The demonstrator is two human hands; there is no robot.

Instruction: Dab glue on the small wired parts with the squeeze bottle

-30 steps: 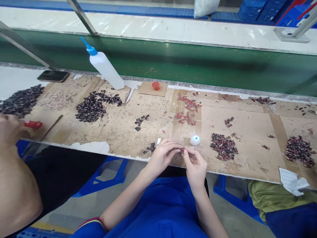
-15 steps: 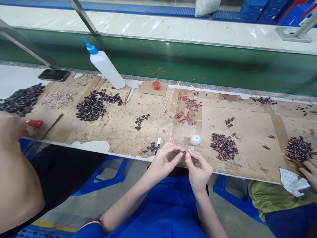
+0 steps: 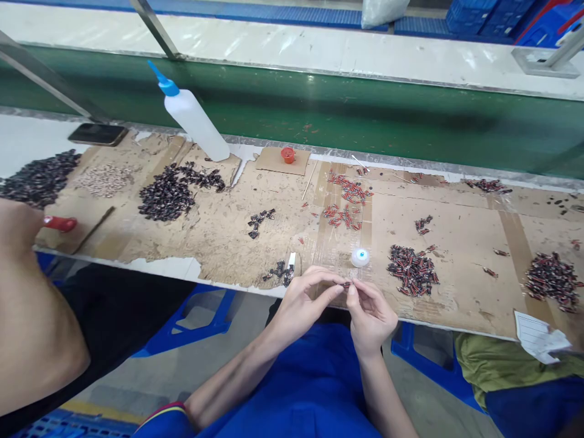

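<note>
Between the fingertips of both hands is a small black-and-red part (image 3: 346, 285), largely covered by the fingers. My left hand (image 3: 308, 296) pinches its left end, while my right hand (image 3: 371, 313) grips the other end with thumb and forefinger. Just beyond the fingers stands a small white round bottle (image 3: 360, 257) with a blue tip. A few black pieces (image 3: 275, 271) lie left of my left hand, beside a white-ended strip (image 3: 291, 261). To the right is a pile of black-and-red parts (image 3: 413, 271). Loose red pieces (image 3: 342, 216) are scattered farther back.
Cardboard (image 3: 460, 243) covers the bench. Farther left are a white squeeze bottle (image 3: 196, 121), a pile of black pieces (image 3: 166, 193) and a phone (image 3: 98, 134). A red cap (image 3: 288, 155) sits at the back. A co-worker's arm (image 3: 31, 316) reaches in from the left, near a red-handled tool (image 3: 60, 224).
My hands have shifted slightly right and down, still pinching the small part, which shows a little more. The co-worker's hand at the far right has left the view.
</note>
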